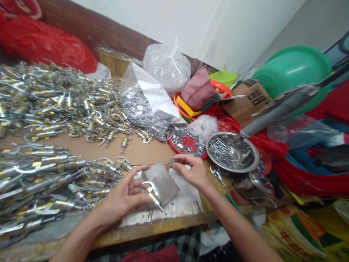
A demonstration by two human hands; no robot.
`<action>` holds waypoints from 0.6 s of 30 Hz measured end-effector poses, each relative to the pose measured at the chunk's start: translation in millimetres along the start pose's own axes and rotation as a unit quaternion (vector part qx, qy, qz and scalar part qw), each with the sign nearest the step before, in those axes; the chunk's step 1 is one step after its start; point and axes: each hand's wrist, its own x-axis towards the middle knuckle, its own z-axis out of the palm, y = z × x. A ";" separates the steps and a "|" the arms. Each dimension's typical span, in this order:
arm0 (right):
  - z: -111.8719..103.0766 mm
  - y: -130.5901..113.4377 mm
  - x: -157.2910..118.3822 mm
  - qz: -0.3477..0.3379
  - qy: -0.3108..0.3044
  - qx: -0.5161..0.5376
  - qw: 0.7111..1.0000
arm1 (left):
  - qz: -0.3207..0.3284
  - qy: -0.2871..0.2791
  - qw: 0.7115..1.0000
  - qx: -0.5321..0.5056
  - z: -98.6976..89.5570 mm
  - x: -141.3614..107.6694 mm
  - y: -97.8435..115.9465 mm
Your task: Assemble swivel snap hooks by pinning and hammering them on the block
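A grey metal block (160,182) sits on a stained white sheet near the table's front edge. My left hand (127,193) curls around the block's left side, its thumb against a small silver-and-brass fitting with a curved hook (152,194). That fitting slants over the block's near face, its thin tip pointing toward me. Just beyond the block's right corner, my right hand (193,171) pinches a small flat metal piece (171,162) between thumb and forefinger. Its exact shape is blurred.
Similar hooked fittings (60,98) heap up at left. Toward the right are a red tray (188,143) of small metal parts, a steel bowl (231,151) of pins, and a grey-handled tool (280,105) slanting above it. A green basin (294,76) stands behind.
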 end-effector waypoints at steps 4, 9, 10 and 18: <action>19.8 -33.4 -26.9 -0.230 -0.016 0.115 0.966 | 0.006 -0.008 1.000 0.006 -0.5 1.1 -0.7; 27.8 -32.2 -35.0 -0.310 -0.012 0.034 0.950 | 0.024 -0.021 0.999 0.004 -4.4 0.6 -6.7; 26.7 -31.4 -37.5 -0.311 -0.017 0.017 0.950 | 0.026 -0.022 0.999 0.005 -4.9 0.3 -7.8; 21.7 -44.4 -75.4 -0.233 -0.063 -0.128 0.962 | 0.024 -0.009 1.000 0.009 -3.1 0.8 -7.3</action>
